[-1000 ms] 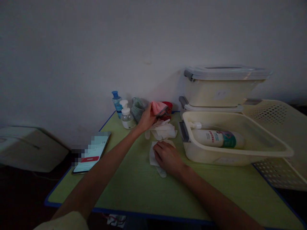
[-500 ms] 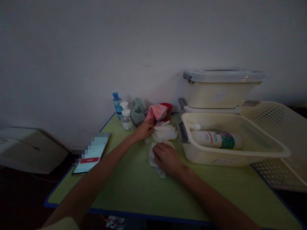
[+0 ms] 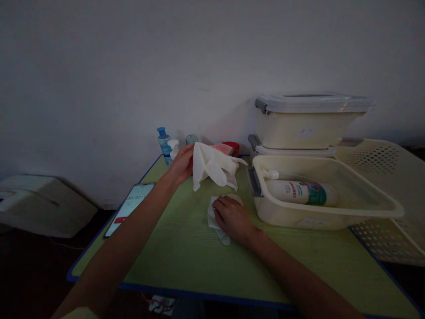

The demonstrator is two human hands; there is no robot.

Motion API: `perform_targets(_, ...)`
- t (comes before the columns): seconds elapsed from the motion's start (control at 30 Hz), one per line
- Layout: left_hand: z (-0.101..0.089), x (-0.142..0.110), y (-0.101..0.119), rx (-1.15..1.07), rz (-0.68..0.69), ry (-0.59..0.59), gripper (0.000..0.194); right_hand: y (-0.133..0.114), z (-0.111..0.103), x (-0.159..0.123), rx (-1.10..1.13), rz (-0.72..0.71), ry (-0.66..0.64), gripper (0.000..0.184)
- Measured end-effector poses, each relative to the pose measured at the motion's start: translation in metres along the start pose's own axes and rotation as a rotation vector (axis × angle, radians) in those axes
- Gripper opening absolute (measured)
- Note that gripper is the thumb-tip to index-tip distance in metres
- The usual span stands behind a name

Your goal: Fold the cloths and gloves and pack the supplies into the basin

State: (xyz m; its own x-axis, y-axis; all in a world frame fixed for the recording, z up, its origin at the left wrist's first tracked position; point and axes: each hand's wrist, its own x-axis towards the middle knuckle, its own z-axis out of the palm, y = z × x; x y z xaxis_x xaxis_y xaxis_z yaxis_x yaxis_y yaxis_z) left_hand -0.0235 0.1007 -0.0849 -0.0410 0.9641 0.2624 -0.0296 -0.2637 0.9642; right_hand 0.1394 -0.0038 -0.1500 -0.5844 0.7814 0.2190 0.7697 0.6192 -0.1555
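My left hand [image 3: 183,163] is closed on the edge of a thin white glove [image 3: 214,166], which hangs spread out above the table with its finger parts pointing right. Lower down, my right hand [image 3: 234,218] lies over a second white glove [image 3: 223,237] on the tabletop, its fingers curled onto it. Part of that glove is covered by the hand. Behind the raised glove, a red and pink patterned cloth [image 3: 230,148] and a grey-green cloth [image 3: 191,139] are partly hidden.
Left at the back stand a blue bottle [image 3: 163,144] and a white pump bottle [image 3: 173,145]. A phone [image 3: 133,201] lies on the green table [image 3: 186,257]. On the right, a cream bin [image 3: 332,219] holds a pump bottle [image 3: 299,192]; lidded boxes [image 3: 295,128] are stacked behind it.
My left hand has lifted one glove off the table, moving up and slightly left, and the glove has spread out. My right hand stays on the other glove.
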Motion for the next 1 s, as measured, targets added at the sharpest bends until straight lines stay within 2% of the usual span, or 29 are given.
perform_targets(0.1, -0.010, -0.017, -0.009, -0.049, -0.139, -0.096, 0.016, -0.001, 0.000, 0.000, 0.014, 0.020, 0.010, 0.014)
perform_targets(0.27, -0.020, -0.052, -0.046, 0.183, -0.218, -0.202, 0.015, -0.001, 0.002, -0.001, 0.066, 0.065, 0.017, 0.030)
perform_targets(0.37, -0.024, -0.065, -0.064, 0.230, -0.235, -0.155, 0.021, -0.001, 0.003, -0.001, 0.089, 0.090, 0.029, 0.038)
perform_targets(0.5, -0.034, -0.068, -0.071, 0.100, -0.151, -0.098, 0.021, 0.000, 0.004, 0.000, 0.094, 0.087, 0.025, 0.030)
perform_targets(0.63, -0.041, -0.070, -0.067, 0.155, 0.021, -0.209, 0.020, 0.002, 0.005, 0.001, 0.069, 0.084, 0.054, 0.014)
perform_targets(0.73, -0.038, -0.074, -0.067, 0.255, 0.066, -0.329, 0.034, 0.002, 0.005, 0.000, 0.059, 0.076, 0.053, 0.010)
perform_targets(0.83, -0.034, -0.078, -0.071, 0.283, 0.049, -0.406, 0.056, 0.003, 0.004, -0.001, 0.060, 0.084, 0.010, 0.013)
perform_targets(0.9, -0.032, -0.077, -0.075, 0.271, 0.030, -0.350, 0.060, 0.003, 0.002, -0.001, 0.044, 0.086, 0.002, 0.014)
perform_targets(1.0, -0.032, -0.074, -0.077, 0.265, 0.044, -0.141, 0.048, 0.004, 0.000, 0.000, 0.011, 0.077, 0.004, 0.012)
